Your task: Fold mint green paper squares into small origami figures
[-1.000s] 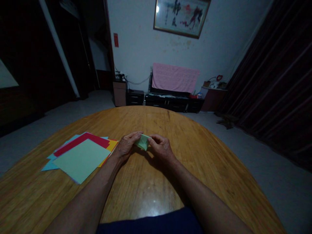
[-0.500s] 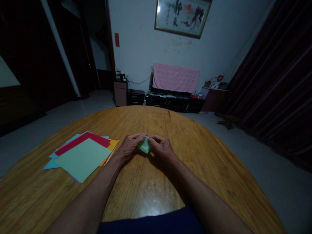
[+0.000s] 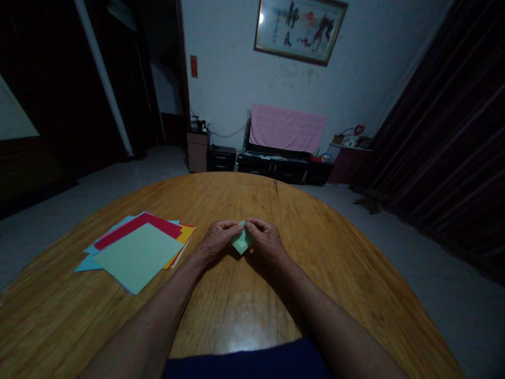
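A small piece of folded light green paper [image 3: 241,244] is held between my two hands over the middle of the table. My left hand [image 3: 219,238] pinches its left side, thumb on top. On the other side my right hand [image 3: 265,237] grips the paper near its upper corner, thumb against the front. The paper shows a diamond-like outline with a point facing me. Its back and the fingertips behind it are hidden.
Left of my forearm lies a fanned pile of coloured paper, with a light green sheet [image 3: 138,258] on top and a red sheet [image 3: 122,231] under it. The round wooden table [image 3: 331,263] curves away; beyond it stands a low black cabinet [image 3: 260,164].
The folded paper has turned to show a flatter, diamond-shaped face, its top corner now between my thumbs. My hands have shifted slightly. The view has moved a little too.
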{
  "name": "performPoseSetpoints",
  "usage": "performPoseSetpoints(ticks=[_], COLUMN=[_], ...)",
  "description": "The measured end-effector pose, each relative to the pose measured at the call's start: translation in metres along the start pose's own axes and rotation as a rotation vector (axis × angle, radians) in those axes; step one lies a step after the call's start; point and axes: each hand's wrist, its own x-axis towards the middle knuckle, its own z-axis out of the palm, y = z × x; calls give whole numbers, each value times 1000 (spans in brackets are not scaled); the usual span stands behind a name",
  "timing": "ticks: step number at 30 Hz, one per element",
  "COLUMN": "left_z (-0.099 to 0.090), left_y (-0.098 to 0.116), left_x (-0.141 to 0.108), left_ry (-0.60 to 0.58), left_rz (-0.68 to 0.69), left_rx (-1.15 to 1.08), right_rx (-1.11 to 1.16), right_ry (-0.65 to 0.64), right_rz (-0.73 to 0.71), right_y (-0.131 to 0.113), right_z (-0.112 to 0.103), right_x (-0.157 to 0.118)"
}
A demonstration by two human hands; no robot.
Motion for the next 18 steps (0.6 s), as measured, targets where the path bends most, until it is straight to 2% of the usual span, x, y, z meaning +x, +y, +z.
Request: performPoseSetpoints(ticks=[5,9,14,18], left_z=[-7,-10,-8,-8], left_y=[9,9,2,0], left_x=[1,1,2,3], left_ry=[16,16,97,78], left_rz=[20,-4,1,-45], left_rx=[-27,13,89,115], right_rx=[16,4,-32,-76], right_ry=[84,124,106,74], right_rz=[-5,-24,-33,2], right_y=[1,0,-1,-2], right_z=[-7,-8,-8,-10], right_x=[7,9,9,9])
